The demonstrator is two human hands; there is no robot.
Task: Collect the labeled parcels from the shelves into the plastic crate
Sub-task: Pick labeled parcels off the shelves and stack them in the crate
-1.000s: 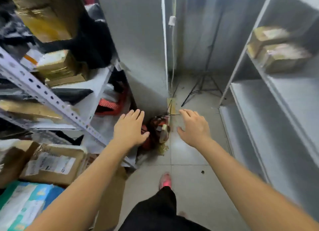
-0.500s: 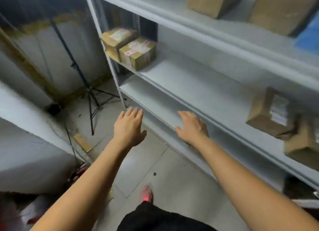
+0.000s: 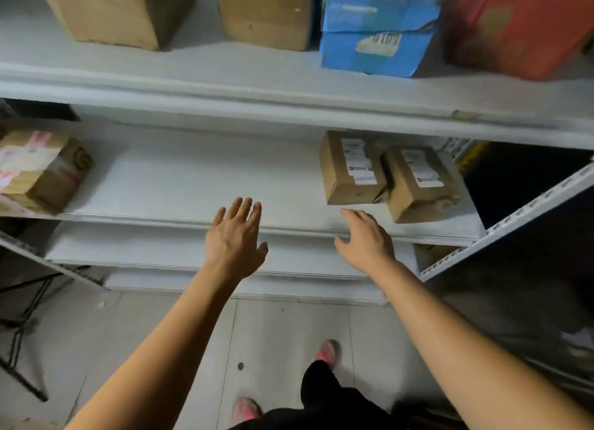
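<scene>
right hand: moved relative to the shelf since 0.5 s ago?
Yes. Against the middle shelf, the right hand has shifted rightward and now sits just in front of the nearer labeled parcel, holding nothing.

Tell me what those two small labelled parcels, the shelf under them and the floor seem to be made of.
The left parcel and right parcel: brown cardboard, matt, with creased corners and white paper labels. The shelf: white, probably painted metal, judging by the perforated upright, though the board could be laminate. The floor: pale tiles, by the straight joint lines.
</scene>
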